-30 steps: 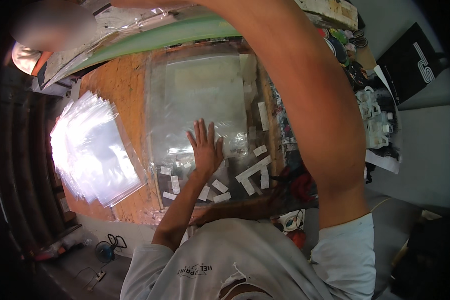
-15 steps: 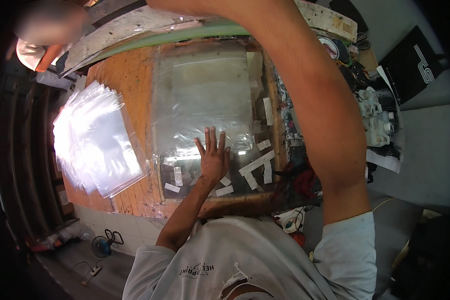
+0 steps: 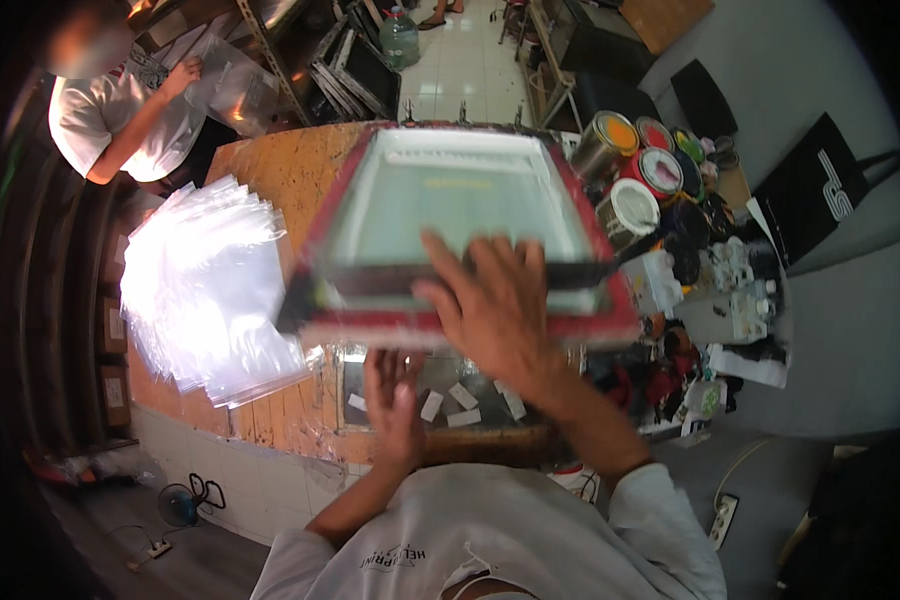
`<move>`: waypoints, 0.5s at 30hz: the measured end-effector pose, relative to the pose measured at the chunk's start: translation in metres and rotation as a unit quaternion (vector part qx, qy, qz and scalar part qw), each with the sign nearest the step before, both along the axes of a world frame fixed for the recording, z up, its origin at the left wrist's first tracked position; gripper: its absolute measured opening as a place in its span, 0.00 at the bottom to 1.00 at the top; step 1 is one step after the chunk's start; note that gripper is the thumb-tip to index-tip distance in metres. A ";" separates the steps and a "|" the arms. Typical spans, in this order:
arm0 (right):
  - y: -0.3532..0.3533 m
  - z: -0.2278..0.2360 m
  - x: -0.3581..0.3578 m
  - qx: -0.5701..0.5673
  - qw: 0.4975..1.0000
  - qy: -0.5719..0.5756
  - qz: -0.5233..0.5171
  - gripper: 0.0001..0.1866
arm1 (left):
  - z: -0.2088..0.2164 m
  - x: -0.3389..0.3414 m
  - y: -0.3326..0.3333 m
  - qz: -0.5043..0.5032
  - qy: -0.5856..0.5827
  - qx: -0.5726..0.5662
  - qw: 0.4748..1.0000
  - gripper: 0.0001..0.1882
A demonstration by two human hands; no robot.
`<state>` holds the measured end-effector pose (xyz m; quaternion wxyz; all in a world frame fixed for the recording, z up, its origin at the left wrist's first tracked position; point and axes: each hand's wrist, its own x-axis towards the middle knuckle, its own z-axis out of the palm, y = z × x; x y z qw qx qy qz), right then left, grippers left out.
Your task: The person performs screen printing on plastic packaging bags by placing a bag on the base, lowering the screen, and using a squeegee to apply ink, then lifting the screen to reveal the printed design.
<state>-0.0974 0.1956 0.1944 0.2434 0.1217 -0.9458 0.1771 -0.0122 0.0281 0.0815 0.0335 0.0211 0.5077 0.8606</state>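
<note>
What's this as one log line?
right hand: over long dark bar across red rectangular frame; left hand: near frame's front edge; clear plastic bags: fanned, left

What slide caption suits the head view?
Right hand over a dark bar across a red-edged frame, left hand by its near edge, fanned clear plastic alongside.

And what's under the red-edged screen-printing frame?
Toward the person, just clear of its near edge, white strips lie on a dark board, beside the left hand. Whatever lies directly under the frame is covered; nothing shows clearly through it.
</note>
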 end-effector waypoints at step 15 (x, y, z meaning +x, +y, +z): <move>0.059 -0.209 -0.243 0.100 0.992 -0.011 -0.077 0.36 | -0.076 0.015 -0.025 0.036 -0.480 0.143 0.865 0.12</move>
